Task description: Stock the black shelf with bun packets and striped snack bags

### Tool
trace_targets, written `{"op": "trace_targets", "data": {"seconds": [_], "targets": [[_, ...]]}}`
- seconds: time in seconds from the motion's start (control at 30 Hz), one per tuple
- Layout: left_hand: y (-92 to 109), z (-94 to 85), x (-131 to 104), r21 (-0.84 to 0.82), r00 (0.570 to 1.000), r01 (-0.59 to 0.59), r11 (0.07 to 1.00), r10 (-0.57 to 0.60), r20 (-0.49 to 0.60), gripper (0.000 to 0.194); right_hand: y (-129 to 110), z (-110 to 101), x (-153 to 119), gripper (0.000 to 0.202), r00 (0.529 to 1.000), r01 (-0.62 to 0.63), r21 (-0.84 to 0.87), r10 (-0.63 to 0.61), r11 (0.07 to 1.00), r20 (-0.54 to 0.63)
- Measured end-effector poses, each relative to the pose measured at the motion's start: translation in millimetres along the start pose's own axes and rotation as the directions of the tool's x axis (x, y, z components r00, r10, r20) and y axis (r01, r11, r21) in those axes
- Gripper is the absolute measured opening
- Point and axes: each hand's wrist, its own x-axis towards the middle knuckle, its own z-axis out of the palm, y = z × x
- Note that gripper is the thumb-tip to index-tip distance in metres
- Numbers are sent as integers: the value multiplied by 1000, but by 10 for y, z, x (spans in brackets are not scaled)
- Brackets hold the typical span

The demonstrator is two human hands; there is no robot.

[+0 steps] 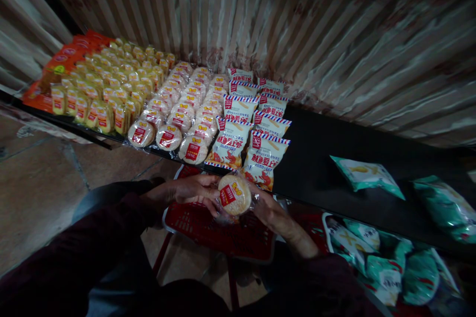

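A round rice cracker in a clear wrapper with a red and yellow label [234,195] is held between both hands, above a red basket [219,232]. The fingers of my left hand [197,190] close on the wrapper's left side. My right hand [266,207] grips its right side, with some fingers hidden behind the wrapper. Just beyond, similar wrapped crackers [168,137] lie in overlapping rows on a black table [310,158]. White and blue snack bags with red print [265,156] form two columns to the right of them.
Small yellow wrapped snacks [104,116] and orange packaging [70,57] cover the table's left end. Green bags [366,174] lie at the right, above a basket of more green bags [385,275]. A pleated curtain [238,15] hangs behind.
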Motion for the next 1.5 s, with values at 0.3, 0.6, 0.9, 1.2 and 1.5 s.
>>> {"op": "trace_targets", "data": {"seconds": [0.3,0.6,0.9,1.2,1.5], "targets": [[-11,-1,19,147,1000,-25,989,28,-15,55,-11,29,47,66,995,8,-195,-27,981,-96],[137,46,-51,362,989,102,927,-135,66,43,-38,101,117,53,991,1,-289,-39,957,-125],[224,80,-138,378,998,42,925,-56,26,51,-144,191,196,47,990,54,-387,-100,921,-102],[196,121,-170,395,994,45,918,0,-113,55,-145,222,271,44,976,69,-423,-149,904,-159],[102,194,-149,456,913,-93,885,259,-316,56,-123,273,298,36,946,150,-363,-240,920,-217]]}}
